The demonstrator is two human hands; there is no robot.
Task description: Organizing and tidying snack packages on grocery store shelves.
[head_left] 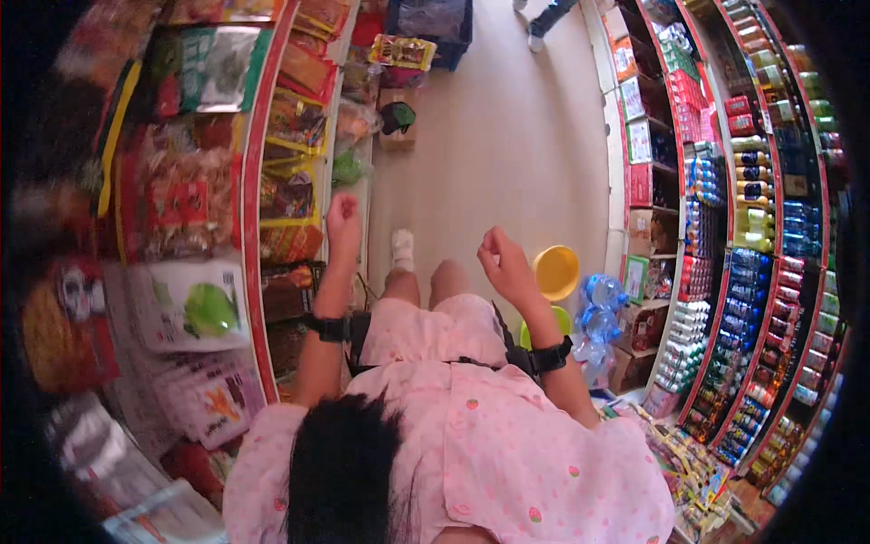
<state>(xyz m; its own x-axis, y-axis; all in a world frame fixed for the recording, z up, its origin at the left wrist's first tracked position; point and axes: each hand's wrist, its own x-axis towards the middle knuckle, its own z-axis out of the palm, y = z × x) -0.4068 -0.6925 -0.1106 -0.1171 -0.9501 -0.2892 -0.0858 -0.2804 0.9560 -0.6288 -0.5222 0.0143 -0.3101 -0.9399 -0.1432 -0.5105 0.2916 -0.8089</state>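
My left hand (343, 218) is raised in front of me at the left, its fingers curled in, slightly blurred, with nothing seen in it. It is nearest to the shelf of packaged snacks (292, 195) and a green plastic-wrapped item (347, 169). My right hand (501, 257) is held over the aisle floor, closed in a loose fist, and no object shows in it. Beside it on the right is a yellow basin (555, 273). Each wrist wears a black band.
At the right stand shelves of bottled drinks (750, 281). Large clear-blue water bottles (600, 313) and a light-green tub (560, 320) sit by my right side. Ahead are a dark-blue crate (458, 45), a cardboard box (399, 138) and another person's leg (549, 18).
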